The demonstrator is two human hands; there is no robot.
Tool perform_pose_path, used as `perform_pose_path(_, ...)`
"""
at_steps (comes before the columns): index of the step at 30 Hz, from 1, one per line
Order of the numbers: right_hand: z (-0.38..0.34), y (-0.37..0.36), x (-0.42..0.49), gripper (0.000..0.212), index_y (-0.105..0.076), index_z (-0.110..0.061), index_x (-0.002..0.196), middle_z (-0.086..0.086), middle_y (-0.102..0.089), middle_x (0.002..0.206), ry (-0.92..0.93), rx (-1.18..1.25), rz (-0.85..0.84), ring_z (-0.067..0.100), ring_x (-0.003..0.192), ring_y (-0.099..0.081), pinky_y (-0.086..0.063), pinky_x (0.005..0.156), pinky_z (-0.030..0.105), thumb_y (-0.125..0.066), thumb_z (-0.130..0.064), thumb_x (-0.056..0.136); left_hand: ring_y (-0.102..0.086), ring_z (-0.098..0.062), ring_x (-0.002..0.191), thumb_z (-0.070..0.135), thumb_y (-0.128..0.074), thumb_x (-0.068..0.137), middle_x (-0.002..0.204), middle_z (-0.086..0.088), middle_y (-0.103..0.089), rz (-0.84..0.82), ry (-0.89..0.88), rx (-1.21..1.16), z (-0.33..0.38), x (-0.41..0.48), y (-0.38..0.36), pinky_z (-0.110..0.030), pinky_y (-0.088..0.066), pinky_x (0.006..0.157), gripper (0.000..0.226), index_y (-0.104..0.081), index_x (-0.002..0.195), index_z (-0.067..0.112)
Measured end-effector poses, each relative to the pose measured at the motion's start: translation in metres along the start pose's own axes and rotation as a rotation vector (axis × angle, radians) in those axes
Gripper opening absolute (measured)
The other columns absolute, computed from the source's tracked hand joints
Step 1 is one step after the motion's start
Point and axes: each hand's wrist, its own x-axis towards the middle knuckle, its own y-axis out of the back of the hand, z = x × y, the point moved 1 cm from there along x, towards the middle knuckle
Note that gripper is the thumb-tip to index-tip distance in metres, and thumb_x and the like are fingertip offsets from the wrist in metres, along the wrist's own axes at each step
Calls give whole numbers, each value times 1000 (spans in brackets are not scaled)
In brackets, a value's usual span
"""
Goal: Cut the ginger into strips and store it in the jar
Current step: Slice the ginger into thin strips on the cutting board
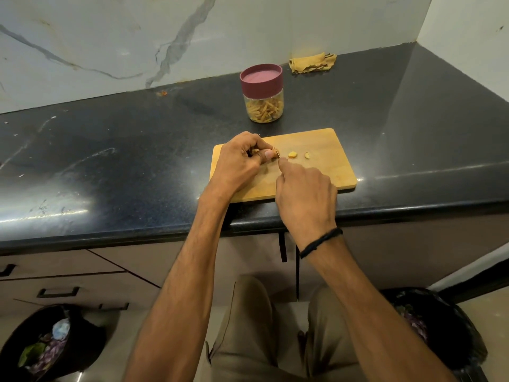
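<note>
Ginger status: the small yellowish ginger knob is pinched in the left hand, w/ thumb and curled fingers closed round it, low over the light wooden rectangular cutting board. The right hand sits just to the near-right of those fingers. Its own fingers are curled under, w/ one fingertip right at the knob. Can't tell if it's holding a knife or anything, since the back of the hand hides the palm.

Two tiny yellow ginger offcuts lie on the board just right of the left fingertips, a bit apart from each other. The clear round jar w/ dark-red lid on is part full of strips. It stands on the black speckled stone tabletop beyond the fingers, well apart from them.

Imo this looks like trimming or peeling the knob before slicing.

- Keep it low over the board so scraps land there, not on the floor.
- Turn it w/ the left thumb rather than regripping.
- A piece this small prob slips easily, so tuck the fingertips back.
- Set a flat side down, slice thin planks, then cut those into strips.
- The lid has to come off before anything goes in.
</note>
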Motion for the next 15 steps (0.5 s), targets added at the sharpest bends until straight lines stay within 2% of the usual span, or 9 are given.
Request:
perform_pose_path(2, 4, -1, -7, 36, -43, -29, 139, -1, -43, 70, -5, 24, -1, 19, 69, -48, -37, 58, 34, -36, -23, 105, -61, -4, 94, 21, -74, 90, 102, 8, -69, -1, 5, 6, 0, 0, 1, -20, -48, 81, 9, -76, 98, 17)
perform_pose_path(4, 10, 0, -13, 37, -42, -31, 140, 1, -52, 75, -18, 67, 11, 20, 72, -53, -41, 58, 35, -36, -23, 104, -60, -4, 94, 21, -73, 91, 102, 8, -68, -1, 5, 14, 1, 1, 1, -17, -46, 80, 11, -76, 99, 16)
perform_pose_path(9, 27, 8, -15, 38, -48, -34, 140, -2, -61, 91, -69, 218, 5, 12, 73, -45, -34, 63, 25, -40, -32, 103, -60, -5, 96, 21, -74, 90, 103, 7, -67, -7, -12, 16, 2, -1, 2, -21, -49, 83, 12, -75, 101, 16)
perform_pose_path(11, 31, 8, -12, 38, -51, -35, 139, -3, -62, 92, -110, 331, -7, 11, 73, -47, -38, 63, 25, -43, -32, 101, -60, -5, 96, 21, -74, 90, 102, 9, -66, -9, -14, 12, 3, -2, 3, -21, -49, 83, 12, -75, 102, 17)
perform_pose_path(13, 36, 9, -8, 37, -52, -35, 137, 0, -66, 94, -161, 396, 10, 14, 76, -52, -49, 68, 32, -45, -32, 100, -59, -3, 94, 21, -73, 90, 100, 12, -65, -11, -9, 9, 4, -2, 4, -18, -47, 81, 12, -75, 102, 18)
perform_pose_path(15, 40, 10, -4, 37, -54, -36, 136, 1, -65, 92, -203, 425, 35, 16, 78, -52, -51, 73, 34, -45, -33, 100, -59, -2, 93, 22, -73, 90, 100, 12, -65, -13, -1, 10, 5, -3, 3, -17, -47, 80, 12, -74, 101, 18)
